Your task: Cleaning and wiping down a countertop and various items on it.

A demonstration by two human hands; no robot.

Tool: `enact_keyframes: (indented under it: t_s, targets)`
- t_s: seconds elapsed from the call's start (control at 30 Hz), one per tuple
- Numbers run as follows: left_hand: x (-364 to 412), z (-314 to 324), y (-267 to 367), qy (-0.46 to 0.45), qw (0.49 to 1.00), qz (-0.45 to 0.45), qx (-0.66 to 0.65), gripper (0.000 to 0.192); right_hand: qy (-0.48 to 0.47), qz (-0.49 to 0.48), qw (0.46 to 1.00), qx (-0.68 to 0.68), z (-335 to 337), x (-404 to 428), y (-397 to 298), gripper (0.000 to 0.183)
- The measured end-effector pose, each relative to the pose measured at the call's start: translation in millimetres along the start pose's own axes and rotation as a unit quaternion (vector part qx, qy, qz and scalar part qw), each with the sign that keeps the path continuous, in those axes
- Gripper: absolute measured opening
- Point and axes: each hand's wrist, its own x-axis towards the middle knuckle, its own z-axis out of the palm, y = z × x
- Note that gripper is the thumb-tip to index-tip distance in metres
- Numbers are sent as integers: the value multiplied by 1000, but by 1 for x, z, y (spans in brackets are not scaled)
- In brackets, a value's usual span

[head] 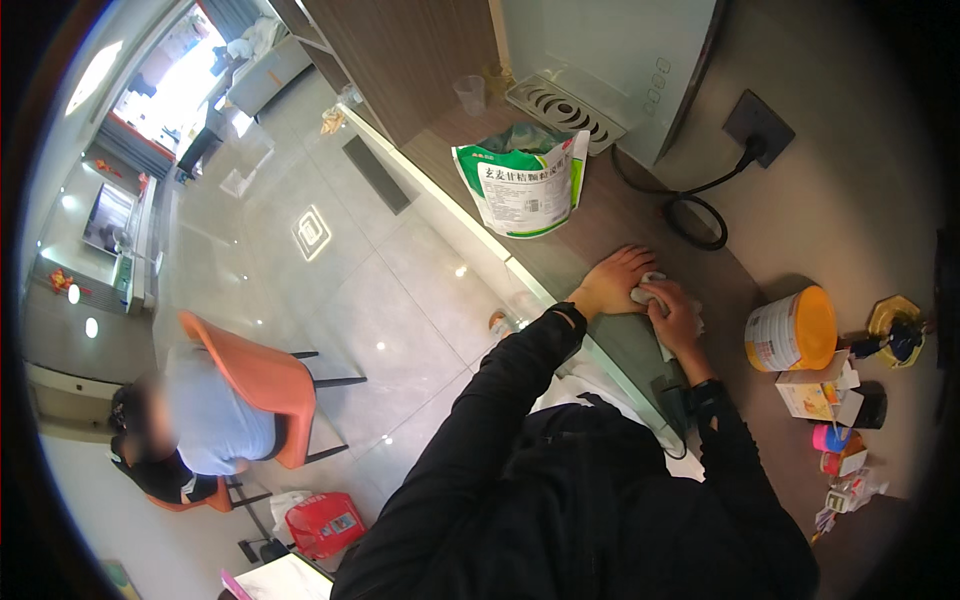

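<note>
My right hand [674, 318] grips a crumpled pale cloth [646, 291] on a dark wood-grain counter [600, 217]. Below the fingers, part of the cloth hangs out toward the wrist. My left hand [618, 280] lies palm down right beside it, fingers stretched out, its edge touching the cloth. What is under that palm is hidden. Beyond my left hand stands an open white and green pouch [529, 187] bearing printed writing. A dark flat panel [630, 349] lies at the counter's front edge, below both hands.
A water dispenser [600, 67] with a drip tray [566, 112] and a clear cup [471, 95] are behind the pouch. Its black cord [694, 217] loops on the counter. A yellow-lidded tub [791, 330] and open box [817, 390] stand right. People sit on orange chairs [247, 382].
</note>
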Motion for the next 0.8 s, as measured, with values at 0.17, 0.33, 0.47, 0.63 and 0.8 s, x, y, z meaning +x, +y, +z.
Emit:
enact_keyframes:
  t_s: [0.17, 0.33, 0.47, 0.63, 0.8]
  targets:
    - [0, -1, -7, 1, 999, -18, -28, 72, 9, -2, 999, -40, 5, 6, 1, 25]
    - [0, -1, -6, -20, 1000, -9, -15, 74, 44, 30, 993, -107, 4, 4, -1, 27]
    - [0, -3, 1, -20, 998, -34, -45, 78, 77, 44, 988, -123, 10, 4, 6, 28]
    - [-2, -7, 9, -11, 996, -75, -48, 88, 130, 35, 990, -42, 2, 4, -2, 27]
    - [-6, -7, -2, -1, 995, -54, -84, 96, 40, -18, 999, -23, 10, 3, -17, 25]
